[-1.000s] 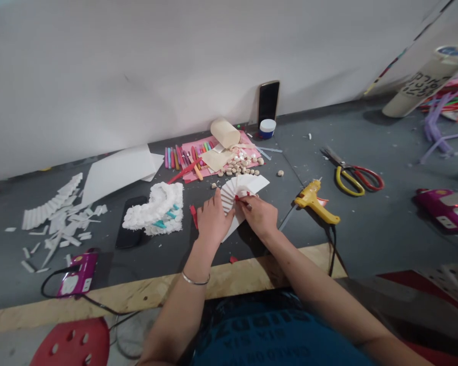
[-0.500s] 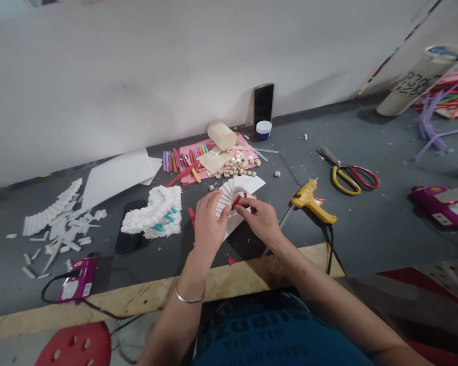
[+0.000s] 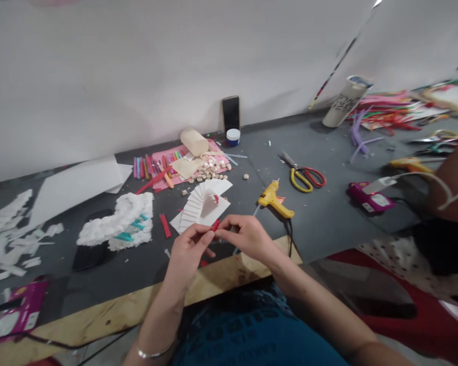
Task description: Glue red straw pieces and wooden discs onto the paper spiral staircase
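Red piece [image 3: 216, 224] sits between fingers [image 3: 232, 220] — left hand [image 3: 187, 250] and right hand [image 3: 250, 238] touching it.

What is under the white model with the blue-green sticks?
At the left end of the model, a black phone shows partly under it. The phone's covered part, and the table beneath the model, cannot be seen.

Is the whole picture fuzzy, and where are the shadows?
Head view: the letters on the tube are too smeared to read, and the red piece at the fingertips looks soft-edged; head view again: faint shadows on the wall near the upright phone.
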Demonstrator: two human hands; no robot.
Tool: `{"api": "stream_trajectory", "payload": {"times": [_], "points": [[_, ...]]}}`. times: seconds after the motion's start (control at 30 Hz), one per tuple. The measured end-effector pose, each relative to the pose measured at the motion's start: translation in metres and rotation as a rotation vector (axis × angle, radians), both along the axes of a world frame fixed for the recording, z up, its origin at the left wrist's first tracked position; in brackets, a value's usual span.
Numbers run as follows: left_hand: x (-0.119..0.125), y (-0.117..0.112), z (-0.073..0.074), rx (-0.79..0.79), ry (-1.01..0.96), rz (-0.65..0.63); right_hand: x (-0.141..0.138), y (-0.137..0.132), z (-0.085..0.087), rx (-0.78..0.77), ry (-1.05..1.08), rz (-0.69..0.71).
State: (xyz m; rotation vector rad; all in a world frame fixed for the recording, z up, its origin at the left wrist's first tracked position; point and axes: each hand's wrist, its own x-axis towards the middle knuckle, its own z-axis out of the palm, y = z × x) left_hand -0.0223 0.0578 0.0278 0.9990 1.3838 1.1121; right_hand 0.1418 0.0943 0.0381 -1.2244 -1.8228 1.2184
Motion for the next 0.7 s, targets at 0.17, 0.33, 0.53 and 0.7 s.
{"api": "stream_trajectory", "payload": {"times": [0.17, 0.33, 0.53, 0.7], "points": [[0.011, -0.019, -0.001, -0.06, -0.122, 0.021, 0.056, 0.008, -0.001, 0.206, -0.303, -0.061], [0.01, -0.055, -0.004, -0.098, -0.156, 0.053, 0.175, 0.073, -0.033, 0.28, -0.679, -0.454], [0.012, -0.098, -0.018, -0.147, -0.242, 0.219, 0.239, 0.116, -0.057, 0.258, -0.746, -0.507], [0.014, -0.108, -0.024, -0.114, -0.314, 0.262, 0.229, 0.134, -0.06, 0.283, -0.615, -0.517]]}}
